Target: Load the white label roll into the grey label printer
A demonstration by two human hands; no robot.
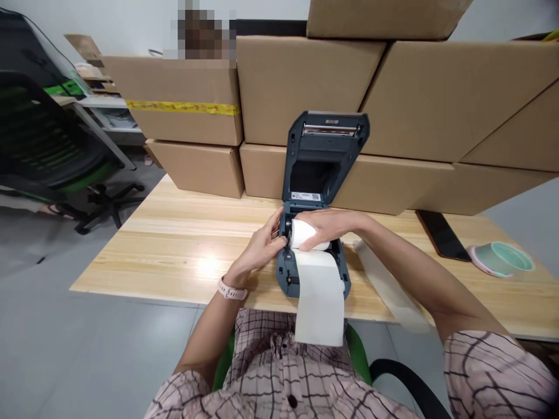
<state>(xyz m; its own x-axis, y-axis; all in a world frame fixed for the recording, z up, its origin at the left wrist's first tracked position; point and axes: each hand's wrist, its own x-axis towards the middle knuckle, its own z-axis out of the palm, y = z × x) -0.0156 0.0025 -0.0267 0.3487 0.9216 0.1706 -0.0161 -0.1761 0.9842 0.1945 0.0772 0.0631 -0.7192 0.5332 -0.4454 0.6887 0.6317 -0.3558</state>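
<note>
Holds the paper roll inside the opened printer with the curved right hand, probably to keep it seated, with the loose strip hanging past the table edge. Grips the printer's left side with the left hand, seemingly against sliding. Has the lid raised before the boxes, likely for access.

Ctr of frame: printer in matt dark plastic, w/ shiny metal bar in its lid; label paper smooth, white, matt. Table: pale grained wood, glossy w/ glare spot L of ctr. Boxes across top: matt brown cardboard; yellow tape, upper L, looks like plastic. Phone, mid R: dark, smooth, glossy. Btm: checked garment, crinkled soft cloth.
</note>
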